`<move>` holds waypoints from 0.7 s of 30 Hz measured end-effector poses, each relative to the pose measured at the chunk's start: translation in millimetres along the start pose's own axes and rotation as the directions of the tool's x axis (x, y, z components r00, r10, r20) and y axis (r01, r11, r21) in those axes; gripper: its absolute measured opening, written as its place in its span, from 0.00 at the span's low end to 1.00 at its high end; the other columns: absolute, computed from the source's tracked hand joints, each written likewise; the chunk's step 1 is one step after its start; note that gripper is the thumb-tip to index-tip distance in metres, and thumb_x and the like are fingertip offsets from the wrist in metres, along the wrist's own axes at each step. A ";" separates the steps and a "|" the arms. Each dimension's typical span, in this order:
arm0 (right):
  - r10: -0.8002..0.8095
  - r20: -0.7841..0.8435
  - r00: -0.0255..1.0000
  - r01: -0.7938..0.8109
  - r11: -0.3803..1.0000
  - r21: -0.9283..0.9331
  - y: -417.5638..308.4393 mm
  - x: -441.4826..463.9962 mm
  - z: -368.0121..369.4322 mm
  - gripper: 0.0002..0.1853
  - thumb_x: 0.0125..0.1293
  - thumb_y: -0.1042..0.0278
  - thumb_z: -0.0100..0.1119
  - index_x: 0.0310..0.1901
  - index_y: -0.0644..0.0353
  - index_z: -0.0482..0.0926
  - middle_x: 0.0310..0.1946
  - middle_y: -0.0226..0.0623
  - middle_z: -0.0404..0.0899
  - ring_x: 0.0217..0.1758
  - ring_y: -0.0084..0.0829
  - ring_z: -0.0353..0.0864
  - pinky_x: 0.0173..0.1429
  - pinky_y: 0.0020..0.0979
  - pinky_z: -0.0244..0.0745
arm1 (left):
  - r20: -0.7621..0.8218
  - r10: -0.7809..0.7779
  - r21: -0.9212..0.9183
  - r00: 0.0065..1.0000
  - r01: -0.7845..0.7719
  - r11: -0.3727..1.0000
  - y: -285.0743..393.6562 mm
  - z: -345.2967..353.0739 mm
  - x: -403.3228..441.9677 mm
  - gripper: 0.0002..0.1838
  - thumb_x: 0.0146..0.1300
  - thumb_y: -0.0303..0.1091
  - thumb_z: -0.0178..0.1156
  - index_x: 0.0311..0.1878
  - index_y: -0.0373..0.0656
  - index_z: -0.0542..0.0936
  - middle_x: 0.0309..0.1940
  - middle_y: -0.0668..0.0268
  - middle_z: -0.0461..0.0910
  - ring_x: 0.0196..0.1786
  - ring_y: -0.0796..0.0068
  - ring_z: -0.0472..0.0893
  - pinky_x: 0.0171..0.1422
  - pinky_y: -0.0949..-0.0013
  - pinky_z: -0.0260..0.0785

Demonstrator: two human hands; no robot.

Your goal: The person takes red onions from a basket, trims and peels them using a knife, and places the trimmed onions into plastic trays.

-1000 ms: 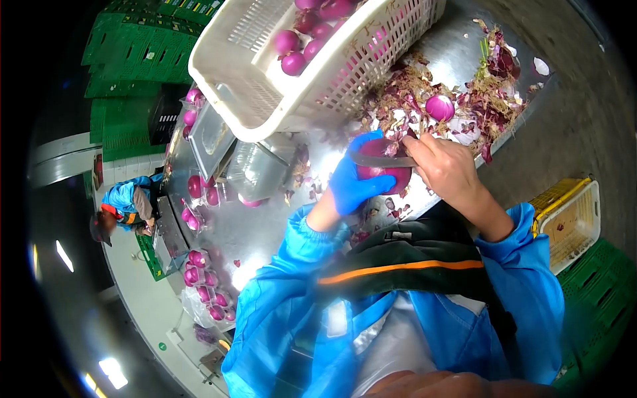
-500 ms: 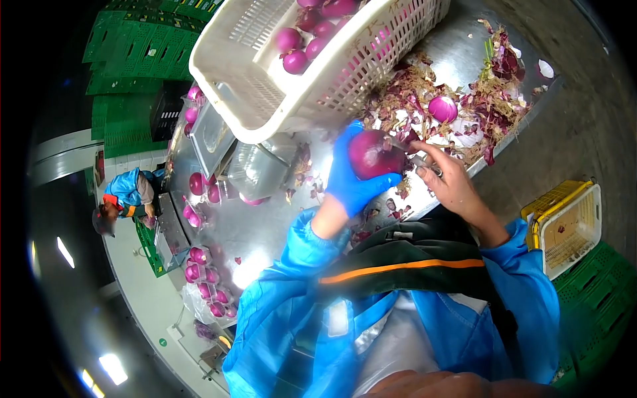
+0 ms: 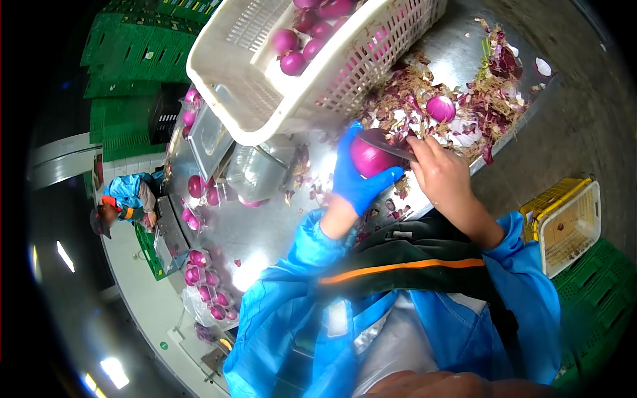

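Onion: A red onion [image 3: 373, 156] is lifted above the worktop [image 3: 245, 229], just in from its right edge; it looks partway through handling.
Left grip: The blue-gloved left hand [image 3: 355, 189] cups it, thumb and fingers wrapped around.
Right grip: The bare right hand [image 3: 441, 172] pinches a knife [image 3: 390, 148], blade across the onion.
Peelings: Skins and roots [image 3: 494, 113] heaped along the right edge suggest plenty already trimmed; one pale-streaked onion [image 3: 440, 109] lies among them.
Packs: Clear packs of onions [image 3: 204, 292] beside the left edge appear finished.
Basket: At the far edge, a white basket [image 3: 249, 134] holds loose onions [image 3: 292, 63], seemingly yet to be worked.
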State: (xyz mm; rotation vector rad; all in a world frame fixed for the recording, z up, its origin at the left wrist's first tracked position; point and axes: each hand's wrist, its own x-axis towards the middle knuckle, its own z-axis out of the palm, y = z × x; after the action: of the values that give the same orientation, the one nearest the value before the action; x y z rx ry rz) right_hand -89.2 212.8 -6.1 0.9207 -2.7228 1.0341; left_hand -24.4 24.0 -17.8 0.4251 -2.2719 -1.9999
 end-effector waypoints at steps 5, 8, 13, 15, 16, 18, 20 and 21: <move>0.048 -0.008 0.999 -0.048 0.999 -0.012 14.3 -9.6 13.4 0.22 0.57 0.67 0.67 0.54 0.54 0.77 0.37 0.37 0.79 0.34 0.37 0.82 0.35 0.35 0.76 | -0.088 0.039 -0.006 0.995 -0.040 0.999 11.6 2.0 -1.4 0.54 0.45 0.37 0.80 0.72 0.40 0.58 0.65 0.56 0.68 0.65 0.60 0.71 0.69 0.58 0.67; 0.156 0.022 0.988 -0.156 0.944 0.292 22.5 -17.4 13.4 0.20 0.64 0.65 0.64 0.57 0.57 0.76 0.35 0.35 0.80 0.32 0.30 0.82 0.33 0.32 0.75 | -0.080 0.031 -0.032 0.996 -0.034 0.999 21.4 -2.9 2.7 0.54 0.44 0.36 0.80 0.72 0.41 0.58 0.65 0.56 0.68 0.66 0.61 0.71 0.69 0.57 0.67; 0.163 0.565 0.809 -0.567 -0.036 0.823 30.7 0.7 9.7 0.25 0.77 0.51 0.49 0.65 0.60 0.70 0.29 0.26 0.74 0.19 0.18 0.67 0.24 0.21 0.66 | -0.013 0.052 -0.253 0.999 -0.053 0.966 13.2 12.3 -0.5 0.54 0.43 0.35 0.81 0.72 0.42 0.58 0.68 0.56 0.66 0.68 0.60 0.69 0.72 0.57 0.64; 0.029 0.684 0.729 -0.649 -0.290 0.704 28.7 4.4 15.3 0.27 0.76 0.49 0.49 0.65 0.61 0.68 0.27 0.26 0.72 0.17 0.17 0.67 0.21 0.20 0.65 | 0.032 0.151 -0.170 0.988 -0.143 0.975 7.3 17.0 -2.3 0.55 0.42 0.34 0.81 0.73 0.43 0.58 0.68 0.56 0.66 0.69 0.59 0.69 0.73 0.57 0.63; 0.065 0.668 0.742 -0.643 -0.215 0.735 27.1 4.6 20.4 0.27 0.76 0.48 0.49 0.65 0.61 0.68 0.27 0.26 0.72 0.17 0.17 0.68 0.20 0.20 0.64 | 0.054 0.200 -0.127 0.978 -0.192 0.973 5.2 17.8 -3.1 0.55 0.42 0.34 0.81 0.73 0.43 0.58 0.69 0.56 0.65 0.70 0.59 0.68 0.73 0.57 0.63; 0.103 0.616 0.781 -0.617 -0.025 0.787 25.1 4.9 27.7 0.28 0.75 0.47 0.51 0.65 0.61 0.68 0.29 0.27 0.73 0.18 0.16 0.69 0.20 0.19 0.63 | 0.041 0.153 -0.085 0.987 -0.149 0.985 4.8 17.5 -10.5 0.56 0.41 0.33 0.82 0.73 0.42 0.58 0.69 0.55 0.65 0.70 0.60 0.68 0.73 0.58 0.62; 0.149 0.532 0.834 -0.552 0.207 0.808 24.6 6.5 26.1 0.28 0.72 0.47 0.56 0.63 0.61 0.71 0.35 0.27 0.74 0.29 0.19 0.72 0.33 0.21 0.66 | 0.007 0.151 -0.044 0.988 -0.151 0.988 2.1 15.3 -14.5 0.56 0.40 0.33 0.82 0.73 0.41 0.58 0.69 0.55 0.65 0.70 0.61 0.68 0.73 0.59 0.63; 0.188 0.478 0.858 -0.514 0.327 0.793 24.1 7.5 22.8 0.26 0.71 0.49 0.59 0.60 0.61 0.74 0.39 0.27 0.75 0.40 0.23 0.74 0.48 0.23 0.69 | 0.012 0.113 -0.021 0.993 -0.113 0.993 0.2 9.9 -15.6 0.56 0.40 0.34 0.82 0.72 0.40 0.58 0.68 0.55 0.66 0.70 0.61 0.68 0.72 0.59 0.63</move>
State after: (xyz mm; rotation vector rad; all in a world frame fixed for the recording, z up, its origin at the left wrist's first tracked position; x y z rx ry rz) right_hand -106.1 208.9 -35.4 0.4890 -2.4528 2.8968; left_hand -11.9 37.6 -17.1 0.2752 -2.2278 -1.9746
